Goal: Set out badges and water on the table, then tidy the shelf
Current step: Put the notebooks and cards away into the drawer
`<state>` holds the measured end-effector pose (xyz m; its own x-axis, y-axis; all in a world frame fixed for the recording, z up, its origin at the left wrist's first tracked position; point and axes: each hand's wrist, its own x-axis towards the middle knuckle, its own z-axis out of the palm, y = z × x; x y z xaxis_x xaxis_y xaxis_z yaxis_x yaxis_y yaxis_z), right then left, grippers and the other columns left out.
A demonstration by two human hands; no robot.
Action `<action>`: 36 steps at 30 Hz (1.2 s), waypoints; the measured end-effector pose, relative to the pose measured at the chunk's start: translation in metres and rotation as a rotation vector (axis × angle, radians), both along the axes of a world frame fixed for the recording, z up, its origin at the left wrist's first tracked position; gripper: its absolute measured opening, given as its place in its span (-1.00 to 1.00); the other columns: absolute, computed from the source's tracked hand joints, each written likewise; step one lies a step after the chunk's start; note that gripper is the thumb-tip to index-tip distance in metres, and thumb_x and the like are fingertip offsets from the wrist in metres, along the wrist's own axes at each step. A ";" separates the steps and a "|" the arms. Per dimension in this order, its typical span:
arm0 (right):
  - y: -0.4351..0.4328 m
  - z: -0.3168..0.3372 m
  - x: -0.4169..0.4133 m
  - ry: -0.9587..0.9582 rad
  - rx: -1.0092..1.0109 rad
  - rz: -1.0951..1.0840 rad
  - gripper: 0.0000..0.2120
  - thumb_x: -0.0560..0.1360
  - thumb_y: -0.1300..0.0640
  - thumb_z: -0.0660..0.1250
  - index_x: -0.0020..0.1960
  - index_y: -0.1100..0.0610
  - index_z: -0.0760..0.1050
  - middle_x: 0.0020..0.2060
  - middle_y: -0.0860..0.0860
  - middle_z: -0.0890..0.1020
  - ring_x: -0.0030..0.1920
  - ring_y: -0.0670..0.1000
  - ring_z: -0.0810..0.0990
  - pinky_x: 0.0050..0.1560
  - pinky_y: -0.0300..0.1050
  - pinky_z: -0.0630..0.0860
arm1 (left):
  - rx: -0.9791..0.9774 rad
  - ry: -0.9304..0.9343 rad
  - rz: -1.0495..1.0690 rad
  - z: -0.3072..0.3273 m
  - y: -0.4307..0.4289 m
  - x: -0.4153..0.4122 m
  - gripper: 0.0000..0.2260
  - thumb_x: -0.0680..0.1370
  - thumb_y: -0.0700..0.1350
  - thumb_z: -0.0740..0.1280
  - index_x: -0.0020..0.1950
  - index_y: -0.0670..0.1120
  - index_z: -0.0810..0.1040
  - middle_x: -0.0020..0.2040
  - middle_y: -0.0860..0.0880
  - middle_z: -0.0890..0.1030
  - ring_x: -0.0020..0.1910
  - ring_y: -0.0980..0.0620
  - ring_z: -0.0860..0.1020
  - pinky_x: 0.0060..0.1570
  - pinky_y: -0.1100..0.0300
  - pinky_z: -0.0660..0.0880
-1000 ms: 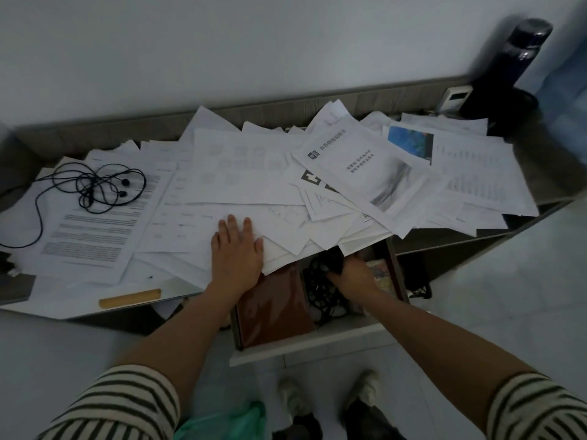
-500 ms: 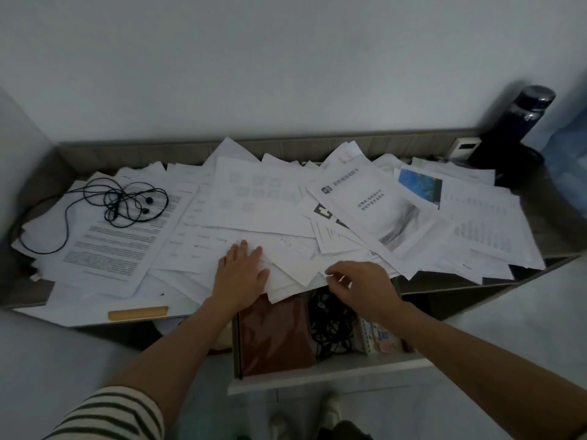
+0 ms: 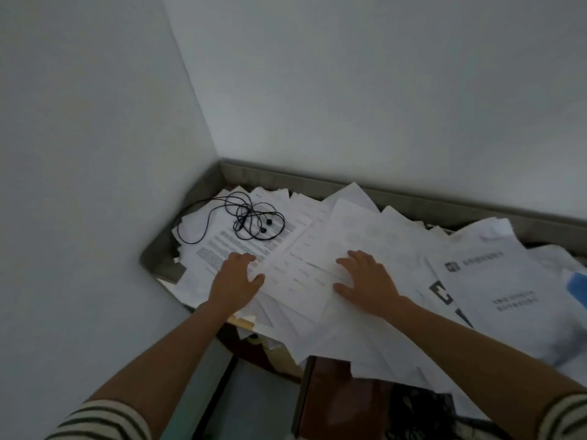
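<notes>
Both hands have shifted left along the shelf [image 3: 413, 202]. The right hand [image 3: 370, 285] has come up from the drawer [image 3: 303, 398] onto the papers [image 3: 359, 227].

Striped sleeves [image 3: 101, 420] frame the bottom corners. Between the forearms the drawer stands open under the shelf's front edge, with a brown folder [image 3: 336, 395] and black cables [image 3: 416, 417] inside, partly covered by overhanging sheets.

The left hand [image 3: 236, 281] lies palm down on a sheet of dense print, fingers straight and close together, thumb out to the right. The right hand rests palm down just beside it on a neighbouring sheet, fingers spread wide. Neither hand grips anything.

To the right lies a booklet [image 3: 495, 300] with a small logo and printed lines. Beyond the left hand, tangled black earphones [image 3: 254, 222] lie on the papers, their cord looping off to the left.

The shelf sits in the corner where two pale walls meet. Loose sheets cover it almost entirely, leaving only its grey raised rim bare along the back and left.
</notes>
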<state>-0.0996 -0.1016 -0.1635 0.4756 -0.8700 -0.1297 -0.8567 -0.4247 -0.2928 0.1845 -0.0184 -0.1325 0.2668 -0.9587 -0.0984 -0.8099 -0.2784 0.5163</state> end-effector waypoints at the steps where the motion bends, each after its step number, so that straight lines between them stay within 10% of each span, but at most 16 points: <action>1: -0.010 -0.004 0.007 0.037 -0.006 0.011 -0.38 0.55 -0.27 0.15 0.53 -0.08 0.15 0.56 0.01 0.10 0.55 0.06 0.02 0.47 0.03 0.08 | 0.006 -0.012 0.035 0.001 -0.009 0.012 -0.48 0.50 0.03 0.41 0.40 -0.12 0.39 0.33 -0.16 0.38 0.31 -0.13 0.38 0.27 0.01 0.37; 6: -0.018 -0.031 0.012 0.067 -0.124 0.001 -0.26 0.50 -0.43 -0.23 0.55 -0.09 0.11 0.58 0.03 0.05 0.57 0.07 -0.05 0.53 0.06 -0.03 | 0.056 -0.045 0.143 0.003 -0.073 0.046 -0.18 0.36 0.25 0.47 0.50 -0.02 0.23 0.48 -0.17 0.21 0.43 -0.20 0.23 0.35 -0.13 0.29; 13: -0.019 -0.036 0.011 0.035 -0.139 -0.036 -0.32 0.53 -0.42 -0.17 0.53 -0.13 0.17 0.57 -0.03 0.09 0.57 0.01 -0.03 0.52 0.01 -0.05 | 0.227 -0.262 0.024 -0.020 -0.169 0.061 0.10 0.24 0.43 0.41 0.57 0.07 -0.10 0.58 -0.17 -0.14 0.54 -0.25 -0.09 0.42 -0.23 0.07; 21: -0.020 -0.041 0.011 0.037 -0.149 -0.041 -0.38 0.55 -0.39 -0.02 0.50 -0.12 0.24 0.55 -0.02 0.17 0.56 0.00 0.03 0.50 -0.01 -0.03 | -0.004 -0.258 -0.132 -0.025 -0.213 0.087 -0.71 0.41 -0.29 0.37 0.12 -0.19 0.55 0.10 -0.22 0.47 0.11 -0.21 0.44 -0.11 0.03 0.43; 30: -0.022 -0.039 0.012 0.020 -0.167 -0.045 -0.39 0.54 -0.39 0.01 0.49 -0.11 0.26 0.54 -0.01 0.21 0.55 0.02 0.07 0.49 -0.01 -0.02 | -0.196 1.032 0.055 0.076 -0.208 0.021 -0.68 0.44 -0.53 0.06 -0.30 -0.18 0.42 -0.41 -0.11 0.43 -0.56 0.08 0.41 -0.57 0.32 0.31; 36: -0.021 -0.039 0.012 0.028 -0.162 -0.057 -0.37 0.53 -0.41 -0.03 0.49 -0.13 0.24 0.54 -0.02 0.19 0.56 -0.01 0.03 0.50 -0.04 -0.07 | -0.092 0.953 0.114 0.041 -0.195 0.035 -0.70 0.40 -0.46 0.13 -0.37 -0.14 0.50 -0.41 -0.11 0.48 -0.57 0.03 0.40 -0.57 0.28 0.37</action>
<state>-0.0876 -0.1226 -0.2028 0.4233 -0.9060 0.0016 -0.8874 -0.4150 -0.2006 0.2195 -0.2134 -0.0914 0.2061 -0.9466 -0.2479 -0.0100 -0.2554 0.9668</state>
